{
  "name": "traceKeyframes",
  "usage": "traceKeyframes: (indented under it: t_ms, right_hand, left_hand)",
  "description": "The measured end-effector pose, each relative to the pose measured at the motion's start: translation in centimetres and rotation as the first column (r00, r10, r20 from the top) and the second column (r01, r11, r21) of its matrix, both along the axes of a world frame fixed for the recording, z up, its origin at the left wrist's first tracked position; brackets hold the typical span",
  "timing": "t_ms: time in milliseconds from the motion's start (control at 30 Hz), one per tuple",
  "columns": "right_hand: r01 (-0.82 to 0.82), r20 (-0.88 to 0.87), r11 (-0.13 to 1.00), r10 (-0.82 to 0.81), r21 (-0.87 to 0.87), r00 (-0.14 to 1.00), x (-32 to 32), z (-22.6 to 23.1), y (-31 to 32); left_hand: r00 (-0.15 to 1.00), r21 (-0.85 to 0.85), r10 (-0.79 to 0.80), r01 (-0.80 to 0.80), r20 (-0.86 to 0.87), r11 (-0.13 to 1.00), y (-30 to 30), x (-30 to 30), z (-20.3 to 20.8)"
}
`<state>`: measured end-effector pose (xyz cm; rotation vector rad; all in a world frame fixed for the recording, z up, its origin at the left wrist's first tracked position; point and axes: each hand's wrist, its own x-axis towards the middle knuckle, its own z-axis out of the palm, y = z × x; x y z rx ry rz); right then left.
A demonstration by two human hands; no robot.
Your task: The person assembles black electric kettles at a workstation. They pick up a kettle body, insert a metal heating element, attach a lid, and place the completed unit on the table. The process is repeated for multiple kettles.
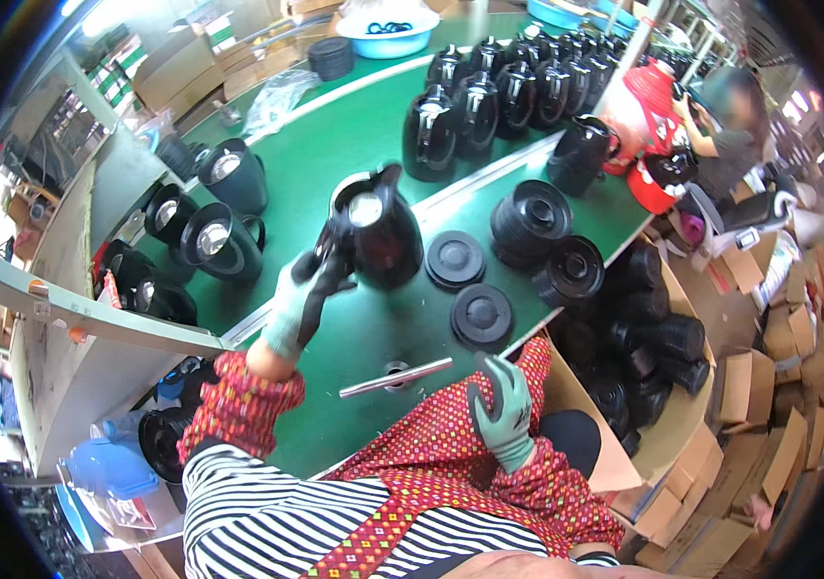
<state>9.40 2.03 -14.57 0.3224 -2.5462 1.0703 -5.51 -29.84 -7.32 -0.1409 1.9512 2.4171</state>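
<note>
One glossy black jug [391, 241] is over the green bench [364, 333], its handle [334, 241] clamped in the gloved left hand [308, 294]; the gloved right hand [506, 410], fingers parted, is by the near edge, dark marks [522, 417] on its back too small to read; black lids [481, 316] lie between jug and that edge

A pale blue basin [388, 45] containing dark rings is noted at the far side of the green tabletop [311, 159], with a crumpled clear plastic bag [280, 96] nearer, a blue plastic container [108, 465] at lower left, and, at right, a co-worker [738, 145] beside a red tub [651, 191] and several open cardboard boxes [748, 388] lower down.
</note>
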Motion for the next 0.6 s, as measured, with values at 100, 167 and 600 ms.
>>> traceKeyframes:
  t_ms: [100, 167, 600]
  right_hand:
    - [-0.039, 0.038, 0.999, 0.039, -0.001, 0.999, -0.9, 0.3, 0.1]
    - [-0.021, 0.053, 1.0, 0.021, -0.014, 0.998, -1.2, -0.2, 0.5]
    - [-0.066, 0.099, 0.996, 0.072, -0.066, 0.992, -2.5, 0.7, 1.3]
  left_hand:
    - [0.986, -0.061, 0.142, -0.147, -0.089, 0.987, -1.0, -9.8, -4.3]
    - [0.965, -0.038, 0.23, -0.236, -0.125, 0.971, -0.2, -17.0, -6.4]
    - [0.925, -0.412, 0.357, -0.378, -0.13, 0.829, 1.6, -40.2, -11.3]
